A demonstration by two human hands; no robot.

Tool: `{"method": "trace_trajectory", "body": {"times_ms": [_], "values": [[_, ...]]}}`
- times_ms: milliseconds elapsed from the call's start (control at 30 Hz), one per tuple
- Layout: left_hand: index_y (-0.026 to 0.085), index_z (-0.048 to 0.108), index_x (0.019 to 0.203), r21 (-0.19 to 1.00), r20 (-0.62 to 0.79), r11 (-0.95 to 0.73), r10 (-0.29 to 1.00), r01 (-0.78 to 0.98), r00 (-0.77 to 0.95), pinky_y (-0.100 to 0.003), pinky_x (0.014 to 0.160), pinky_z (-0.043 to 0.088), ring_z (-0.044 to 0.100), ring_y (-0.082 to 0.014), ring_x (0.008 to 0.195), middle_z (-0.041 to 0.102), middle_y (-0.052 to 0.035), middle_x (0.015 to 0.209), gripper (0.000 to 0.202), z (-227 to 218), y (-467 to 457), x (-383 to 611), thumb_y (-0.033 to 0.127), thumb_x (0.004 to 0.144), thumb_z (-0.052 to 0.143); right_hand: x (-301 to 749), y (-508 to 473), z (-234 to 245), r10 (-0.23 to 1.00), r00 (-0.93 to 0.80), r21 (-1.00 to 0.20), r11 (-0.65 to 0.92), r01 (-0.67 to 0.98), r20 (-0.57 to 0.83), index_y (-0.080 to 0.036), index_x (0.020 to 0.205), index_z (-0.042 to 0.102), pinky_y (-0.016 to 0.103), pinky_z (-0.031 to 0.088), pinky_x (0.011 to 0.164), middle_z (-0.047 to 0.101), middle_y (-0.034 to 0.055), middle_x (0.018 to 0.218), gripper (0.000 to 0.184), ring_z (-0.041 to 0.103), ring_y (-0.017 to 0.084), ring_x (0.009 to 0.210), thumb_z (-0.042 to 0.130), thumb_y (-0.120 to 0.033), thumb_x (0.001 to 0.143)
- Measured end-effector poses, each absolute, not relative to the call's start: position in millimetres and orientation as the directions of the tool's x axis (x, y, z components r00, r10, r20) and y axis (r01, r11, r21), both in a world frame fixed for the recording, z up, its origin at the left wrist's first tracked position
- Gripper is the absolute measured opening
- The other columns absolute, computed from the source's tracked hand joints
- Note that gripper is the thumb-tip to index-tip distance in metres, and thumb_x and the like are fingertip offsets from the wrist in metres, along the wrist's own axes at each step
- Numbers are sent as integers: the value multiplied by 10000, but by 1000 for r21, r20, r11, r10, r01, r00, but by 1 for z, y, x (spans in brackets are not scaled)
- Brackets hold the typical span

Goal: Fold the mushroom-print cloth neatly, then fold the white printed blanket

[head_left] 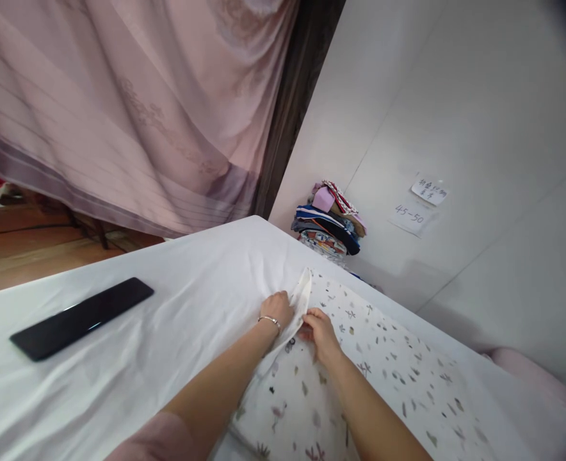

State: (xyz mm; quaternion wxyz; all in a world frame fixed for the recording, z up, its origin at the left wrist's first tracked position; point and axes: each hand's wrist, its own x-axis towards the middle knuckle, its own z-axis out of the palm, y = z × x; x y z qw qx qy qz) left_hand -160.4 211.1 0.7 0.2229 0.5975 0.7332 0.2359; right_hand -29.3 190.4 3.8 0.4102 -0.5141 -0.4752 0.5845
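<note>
A white cloth with small leaf and plant prints (388, 358) lies spread on the white-sheeted surface (191, 307), its near part partly under my forearms. My right hand (322, 333) pinches the raised edge of this cloth between thumb and fingers. Just left of it, my left hand (279, 308), with a bracelet at the wrist, is closed at the same edge; its fingertips are hidden behind the hand. Between the hands the edge stands up in a narrow fold that runs toward the far corner.
A dark phone-like slab (84, 317) lies on the sheet at left. Folded clothes (328, 221) are stacked beyond the far corner, against a white wall (456, 115) with paper notes (410, 216). A pink curtain (143, 109) hangs behind. Something pink (535, 374) sits at right.
</note>
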Motion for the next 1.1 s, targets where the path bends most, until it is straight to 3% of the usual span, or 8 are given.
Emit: {"method": "trace_trajectory", "body": {"times_ms": [200, 433, 600, 733, 833, 900, 967, 1100], "values": [[169, 540, 961, 819, -99, 193, 975, 540, -200, -212, 630, 434, 610, -138, 707, 662, -27, 774, 238, -9, 219, -170, 190, 724, 536, -43, 191, 11, 985, -97, -988, -150, -36, -146, -204, 739, 495, 227, 430, 442, 528, -55, 521, 163, 505, 122, 467, 552, -279, 606], [154, 565, 1010, 903, -166, 221, 970, 369, -175, -182, 617, 448, 615, -104, 695, 685, -18, 816, 314, -12, 227, -172, 105, 701, 542, -47, 209, 18, 987, -61, -931, -117, 346, -147, -199, 774, 537, 224, 401, 384, 495, -55, 470, 179, 479, 121, 409, 478, -197, 605], [147, 592, 1029, 922, -157, 218, 966, 320, -206, -198, 654, 453, 622, -122, 737, 688, -32, 814, 319, -12, 227, -172, 101, 733, 482, -62, 217, 15, 961, -134, -901, -169, 400, -240, -193, 766, 574, 239, 427, 405, 506, -45, 460, 148, 505, 130, 415, 509, -193, 634], [151, 615, 1016, 924, -152, 222, 960, 312, -233, -207, 664, 453, 626, -135, 762, 688, -47, 847, 287, -13, 228, -173, 161, 779, 453, -60, 216, 7, 950, -202, -931, -164, 326, -237, -171, 866, 599, 251, 469, 469, 573, -11, 598, 222, 545, 129, 498, 478, -268, 708], [152, 628, 985, 924, -149, 217, 962, 314, -228, -205, 652, 453, 628, -138, 758, 689, -49, 853, 256, -13, 228, -171, 239, 795, 481, -43, 218, 0, 977, -193, -932, -14, 361, -89, -168, 921, 610, 271, 488, 580, 616, 25, 753, 255, 580, 148, 645, 451, -255, 741], [147, 621, 993, 923, -150, 217, 963, 318, -224, -204, 639, 453, 629, -140, 747, 690, -49, 852, 264, -12, 227, -170, 269, 783, 517, -27, 221, -2, 978, -184, -831, 184, 525, 101, -181, 904, 624, 293, 472, 725, 624, 39, 864, 235, 577, 165, 796, 449, -207, 750], [147, 613, 1006, 920, -148, 217, 964, 328, -222, -198, 637, 451, 629, -135, 745, 692, -43, 851, 269, -11, 225, -170, 244, 766, 541, -11, 223, -1, 935, -271, -635, 354, 687, 228, -196, 913, 632, 308, 413, 855, 612, 45, 967, 236, 534, 182, 939, 463, -159, 751], [149, 608, 1020, 911, -139, 213, 965, 352, -223, -194, 664, 450, 627, -132, 776, 694, -42, 873, 283, -9, 224, -170, 153, 747, 532, 20, 222, 4, 843, -502, -350, 537, 768, 192, -194, 913, 635, 301, 373, 873, 594, 62, 958, 207, 490, 194, 973, 480, -147, 785]]}}
